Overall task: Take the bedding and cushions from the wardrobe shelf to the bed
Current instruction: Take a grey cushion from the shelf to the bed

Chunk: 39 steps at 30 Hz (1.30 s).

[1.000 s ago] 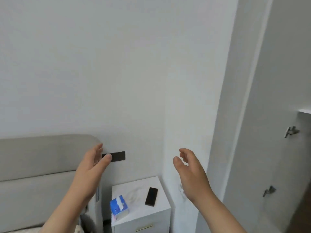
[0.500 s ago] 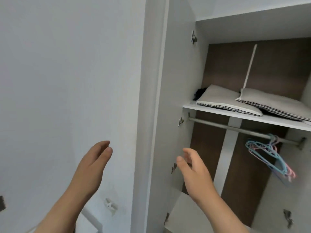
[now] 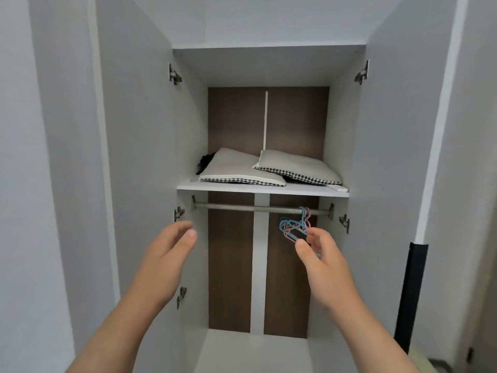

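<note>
Both hands up and empty, left hand (image 3: 164,261) and right hand (image 3: 322,262) spread loose at centre frame, below the shelf (image 3: 262,189). Two cushions (image 3: 242,168) lie on it, overlapping. Something dark (image 3: 205,161) peeks from behind the left one, too hidden to identify. Hangers (image 3: 294,224) partly covered by right fingers.

Two cushions on the wardrobe shelf (image 3: 263,189): left cushion (image 3: 236,168) in front, right cushion (image 3: 295,166) overlapping its edge, a dark bundle (image 3: 205,160) tucked behind the left one. Rail (image 3: 242,208) under the shelf, hangers (image 3: 294,224) at its right end, both hands below shelf level.
</note>
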Motion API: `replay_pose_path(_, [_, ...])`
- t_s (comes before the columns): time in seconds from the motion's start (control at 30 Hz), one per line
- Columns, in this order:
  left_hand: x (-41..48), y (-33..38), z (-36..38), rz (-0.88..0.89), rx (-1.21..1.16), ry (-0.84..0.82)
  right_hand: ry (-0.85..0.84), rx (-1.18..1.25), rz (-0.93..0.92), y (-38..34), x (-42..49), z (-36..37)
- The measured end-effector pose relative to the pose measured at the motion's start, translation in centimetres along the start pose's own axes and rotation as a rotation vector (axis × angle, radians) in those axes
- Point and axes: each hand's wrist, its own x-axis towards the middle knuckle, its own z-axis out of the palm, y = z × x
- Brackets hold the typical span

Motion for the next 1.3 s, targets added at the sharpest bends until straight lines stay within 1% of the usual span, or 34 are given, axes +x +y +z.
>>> replay_pose_path(0.17, [2.6,0.9,4.8,0.074,-0.007,-0.021,0.092,0.01,0.013,2.1,3.6,-2.7])
replay_pose_path(0.33, [4.9,0.4,9.0,0.089,-0.006,-0.011,0.071,0.036,0.004,4.6,7.2,-4.2])
replay_pose_path(0.47, [7.9,0.1,13.0,0.093,-0.023,-0.06,0.093,0.039,0.007,6.1,10.1,-5.1])
replay_pose_path(0.63, [13.6,-1.3,18.0,0.151,-0.04,-0.122,0.176,0.009,0.018,8.1,15.6,-5.1])
replay_pose_path(0.73, [18.2,-3.6,20.4,0.178,-0.07,-0.146,0.22,-0.045,0.038,9.8,19.6,-3.9])
replay_pose_path(0.87, [26.6,-6.6,22.8,0.206,-0.111,-0.13,0.268,-0.117,0.049,11.3,26.6,-1.4])
replay_pose_path(0.97, [33.0,-8.2,24.8,0.211,-0.13,-0.153,0.314,-0.164,0.06,12.3,32.3,0.2])
replay_pose_path(1.07, [38.9,-8.9,27.2,0.22,-0.092,-0.209,0.36,-0.216,0.07,13.1,37.7,1.0])
replay_pose_path(1.17, [43.2,-8.5,29.9,0.219,-0.036,-0.23,0.418,-0.303,0.067,13.4,42.1,0.6])
replay_pose_path(1.3, [48.2,-7.4,33.8,0.22,0.057,-0.243,0.412,-0.409,0.113,14.4,48.4,-0.4])
